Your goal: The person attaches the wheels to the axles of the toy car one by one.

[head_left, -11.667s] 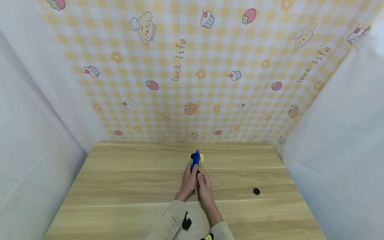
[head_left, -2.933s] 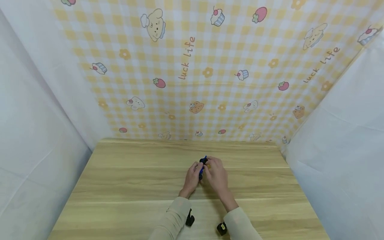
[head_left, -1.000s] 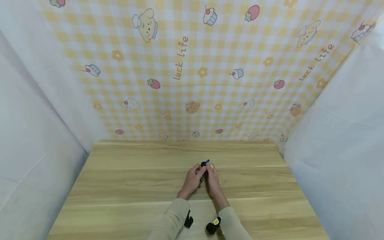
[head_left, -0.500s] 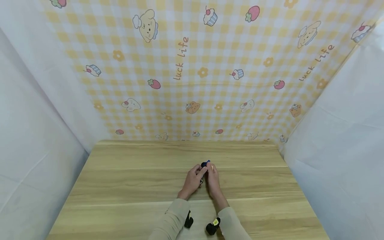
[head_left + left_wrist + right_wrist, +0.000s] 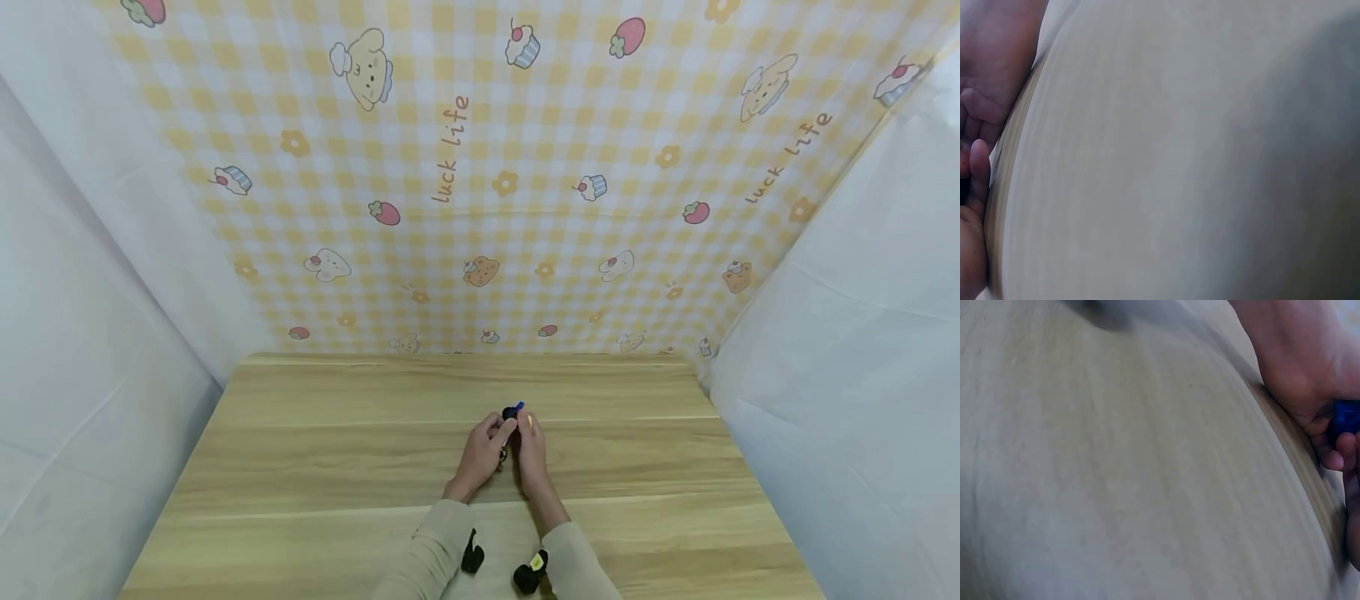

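In the head view both hands meet over the middle of the table around a small blue toy (image 5: 520, 406) with black round wheels; it looks like a toy vehicle. My left hand (image 5: 477, 457) grips its body, thumb on top. My right hand (image 5: 533, 457) pinches its far right side, where a bit of yellow (image 5: 531, 422) shows. One black wheel (image 5: 510, 412) sticks out at the far end, and another round part (image 5: 503, 455) shows beneath the left thumb. Fingers hide most of the toy. The right wrist view catches a blue piece (image 5: 1346, 419) between the hands.
The wooden table (image 5: 337, 450) ends at a yellow checked cloth (image 5: 420, 242) behind. White sheets (image 5: 847, 350) hang on both sides. Black wrist cameras (image 5: 530, 573) sit by the sleeves, low over the table.
A black ring lay on the table's right in the oldest frame; it is gone from there now. The toy has been turned in the hands. Over the last second the hands barely move.
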A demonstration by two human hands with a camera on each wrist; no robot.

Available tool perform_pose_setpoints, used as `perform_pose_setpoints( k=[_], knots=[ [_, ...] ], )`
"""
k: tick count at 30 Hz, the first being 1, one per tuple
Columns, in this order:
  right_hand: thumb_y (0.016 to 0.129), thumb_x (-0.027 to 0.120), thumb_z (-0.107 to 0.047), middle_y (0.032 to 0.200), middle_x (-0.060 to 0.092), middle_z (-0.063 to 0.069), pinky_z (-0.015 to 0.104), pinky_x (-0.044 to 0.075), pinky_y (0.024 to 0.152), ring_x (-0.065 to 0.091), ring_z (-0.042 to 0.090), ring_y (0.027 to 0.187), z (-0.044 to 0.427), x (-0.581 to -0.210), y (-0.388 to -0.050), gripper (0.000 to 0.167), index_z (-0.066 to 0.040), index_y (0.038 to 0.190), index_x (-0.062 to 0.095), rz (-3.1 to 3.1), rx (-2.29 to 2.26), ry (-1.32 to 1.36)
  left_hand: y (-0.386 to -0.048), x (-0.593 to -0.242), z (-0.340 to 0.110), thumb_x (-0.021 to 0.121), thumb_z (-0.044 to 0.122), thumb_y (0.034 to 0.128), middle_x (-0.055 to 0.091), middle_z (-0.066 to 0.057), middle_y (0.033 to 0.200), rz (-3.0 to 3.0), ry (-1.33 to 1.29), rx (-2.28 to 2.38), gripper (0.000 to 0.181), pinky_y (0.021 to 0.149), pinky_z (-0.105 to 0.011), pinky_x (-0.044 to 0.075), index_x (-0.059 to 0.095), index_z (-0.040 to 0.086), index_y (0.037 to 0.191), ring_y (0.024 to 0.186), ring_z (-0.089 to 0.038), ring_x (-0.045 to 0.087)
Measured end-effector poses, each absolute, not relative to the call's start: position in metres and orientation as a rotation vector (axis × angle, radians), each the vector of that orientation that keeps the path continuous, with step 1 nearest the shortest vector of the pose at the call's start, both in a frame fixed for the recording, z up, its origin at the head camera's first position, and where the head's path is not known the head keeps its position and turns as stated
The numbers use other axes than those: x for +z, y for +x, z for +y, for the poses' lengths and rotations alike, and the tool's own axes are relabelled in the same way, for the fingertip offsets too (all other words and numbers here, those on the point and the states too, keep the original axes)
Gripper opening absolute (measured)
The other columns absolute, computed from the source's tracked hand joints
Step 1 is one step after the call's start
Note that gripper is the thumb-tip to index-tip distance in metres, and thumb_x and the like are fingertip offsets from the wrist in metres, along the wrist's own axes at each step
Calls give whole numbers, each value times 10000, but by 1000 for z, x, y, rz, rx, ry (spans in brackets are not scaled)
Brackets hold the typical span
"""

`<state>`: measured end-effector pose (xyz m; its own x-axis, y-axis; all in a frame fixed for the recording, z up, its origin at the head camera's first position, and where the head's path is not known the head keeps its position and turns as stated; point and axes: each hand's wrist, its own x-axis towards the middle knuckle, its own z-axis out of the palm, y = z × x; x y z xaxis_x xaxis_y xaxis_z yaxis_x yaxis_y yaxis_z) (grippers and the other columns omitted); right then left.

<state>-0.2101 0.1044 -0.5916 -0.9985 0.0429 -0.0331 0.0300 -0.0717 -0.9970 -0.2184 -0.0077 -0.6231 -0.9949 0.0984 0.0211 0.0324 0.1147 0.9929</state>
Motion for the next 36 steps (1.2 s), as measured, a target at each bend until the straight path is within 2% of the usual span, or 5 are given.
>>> perform_pose_setpoints(
  k=[9, 16, 24, 29, 36],
  knots=[
    [1082, 408, -192, 1099, 622, 33, 238, 508, 878, 606, 65, 956, 100, -592, -202, 343, 76, 1259, 526, -2154, 2278, -21, -218, -620, -11, 422, 456, 1059, 594, -211, 754, 2132, 23, 2256, 481, 473, -308, 487, 565, 8, 959, 515, -198, 528],
    [1080, 437, -224, 847, 535, 34, 218, 461, 603, 516, 101, 699, 96, -593, -200, 255, -2, 1156, 537, -2209, 2213, -13, -209, -591, -21, 379, 317, 1093, 592, -61, 822, 2218, 49, 2199, 379, 626, -266, 496, 607, 46, 959, 693, -112, 547],
    [1034, 556, -230, 1015, 626, 54, 210, 507, 758, 587, 73, 870, 94, -596, -199, 263, 9, 1138, 584, -2188, 2062, 16, -221, -622, -16, 289, 479, 1083, 660, -68, 973, 2282, 20, 2144, 578, 811, -281, 455, 678, 55, 1025, 856, -126, 561],
    [1030, 562, -215, 977, 592, 44, 198, 478, 702, 555, 74, 808, 93, -599, -199, 247, 24, 1092, 569, -2120, 2041, 8, -222, -627, -14, 271, 544, 1066, 647, -45, 910, 2331, -43, 2117, 642, 780, -291, 453, 684, 59, 994, 810, -131, 552],
    [1023, 568, -159, 944, 592, 72, 192, 466, 663, 539, 69, 755, 94, -603, -200, 214, 49, 1070, 551, -2112, 2004, -39, -220, -634, -8, 382, 407, 1080, 536, 2, 832, 2485, -85, 2200, 312, 637, -236, 423, 524, 133, 1033, 720, -110, 501]
  ],
)
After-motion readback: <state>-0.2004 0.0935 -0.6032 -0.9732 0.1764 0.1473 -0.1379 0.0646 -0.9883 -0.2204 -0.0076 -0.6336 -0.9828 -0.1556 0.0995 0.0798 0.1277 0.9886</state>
